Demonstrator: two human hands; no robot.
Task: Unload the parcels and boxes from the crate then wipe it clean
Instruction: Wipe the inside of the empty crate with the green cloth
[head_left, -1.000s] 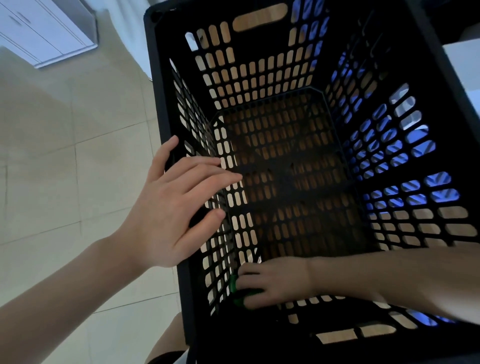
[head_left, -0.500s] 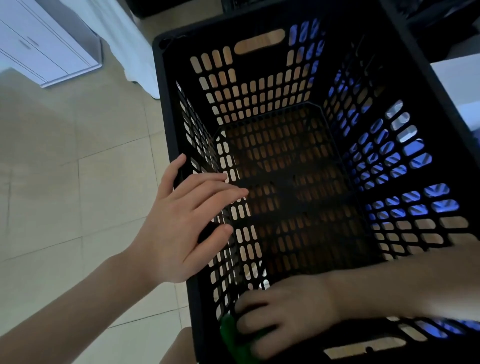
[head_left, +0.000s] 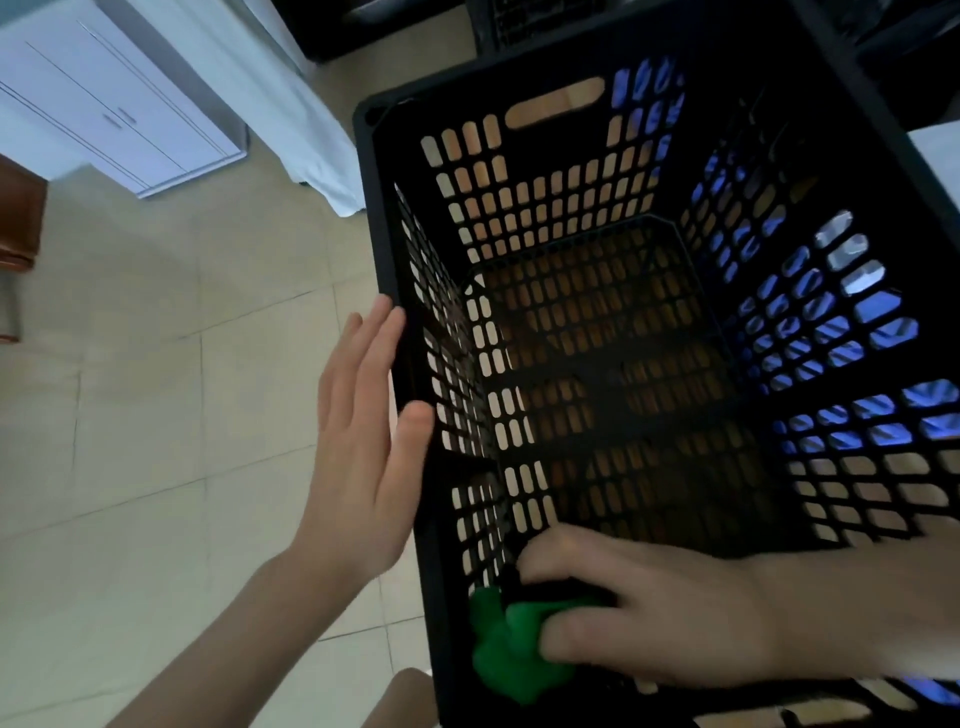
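Black slotted crate (head_left: 524, 62), nothing inside; right hand (head_left: 654, 618) grips green cloth (head_left: 511, 649) at near-left corner, left hand (head_left: 363, 441) flat on outer wall.

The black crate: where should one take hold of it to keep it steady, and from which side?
Grip the top rim of the crate on its left wall, coming from outside, where the left hand lies flat. The rim is a solid band, while the walls below are slotted. The right hand holds a green cloth inside.
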